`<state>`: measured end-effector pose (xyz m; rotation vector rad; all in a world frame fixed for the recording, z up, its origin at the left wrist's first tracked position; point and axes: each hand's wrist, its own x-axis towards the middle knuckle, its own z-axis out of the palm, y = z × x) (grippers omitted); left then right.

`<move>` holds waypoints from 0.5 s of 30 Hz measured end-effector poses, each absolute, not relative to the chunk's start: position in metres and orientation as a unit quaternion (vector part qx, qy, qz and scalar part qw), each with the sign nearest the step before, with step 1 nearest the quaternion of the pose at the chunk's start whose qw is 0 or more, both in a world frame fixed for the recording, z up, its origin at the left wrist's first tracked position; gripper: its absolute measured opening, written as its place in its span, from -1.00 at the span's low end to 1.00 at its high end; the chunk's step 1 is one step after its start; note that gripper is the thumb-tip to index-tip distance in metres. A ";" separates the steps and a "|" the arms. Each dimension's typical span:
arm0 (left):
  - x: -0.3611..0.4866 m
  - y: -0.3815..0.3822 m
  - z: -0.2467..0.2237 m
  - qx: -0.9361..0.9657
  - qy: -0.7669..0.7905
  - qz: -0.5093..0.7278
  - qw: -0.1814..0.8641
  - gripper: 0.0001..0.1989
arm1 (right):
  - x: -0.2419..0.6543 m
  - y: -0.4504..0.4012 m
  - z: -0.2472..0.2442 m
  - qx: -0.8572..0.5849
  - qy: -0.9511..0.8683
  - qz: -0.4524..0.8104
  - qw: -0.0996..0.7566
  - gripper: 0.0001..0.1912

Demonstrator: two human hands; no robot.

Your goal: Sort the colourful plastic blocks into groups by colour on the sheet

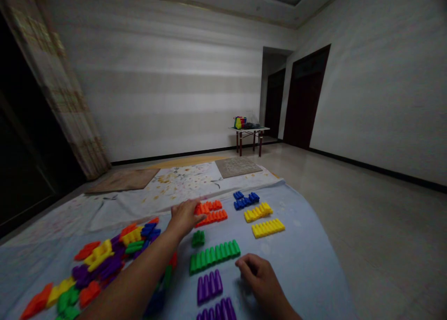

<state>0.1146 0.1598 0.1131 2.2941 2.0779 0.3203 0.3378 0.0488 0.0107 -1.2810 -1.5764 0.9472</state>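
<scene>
Room: white wall [167, 87], patterned curtain [66, 87] at left, dark door [307, 96] at right; small side table [249, 130] at the far wall.
Work surface: pale blue cloth [303, 245], with a floral cloth [188, 176] beyond.
Orange pieces [214, 216]: two rows, left ends at the left hand.
Left hand [185, 215]: reaching forward, thumb and fingers set apart about the orange ends; cannot tell whether they pinch one.
Right hand [260, 273]: fingers curled, near the green row and purple pieces; cannot tell whether the fingertips meet.
Green row [214, 257]: single line, short green piece [198, 238] just behind.
Purple pieces [209, 287]: two groups, nearest the viewer.
Yellow rows [268, 228]: two, right of the orange.
Blue pieces [246, 201]: behind the yellow.
Mixed heap [108, 264]: several colours, left, partly hidden by the left forearm.
</scene>
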 end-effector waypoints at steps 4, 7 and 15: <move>0.136 0.199 0.102 0.727 0.679 0.099 -0.018 -0.62 | 0.336 0.053 0.004 -0.518 -0.631 0.373 0.441 -0.52; 0.146 0.219 0.091 0.725 0.684 0.081 -0.026 -0.67 | 0.335 0.057 -0.005 -0.525 -0.631 0.355 0.448 -0.47; 0.150 0.248 0.072 0.719 0.694 0.035 -0.015 -0.69 | 0.335 0.066 -0.026 -0.530 -0.637 0.347 0.439 -0.51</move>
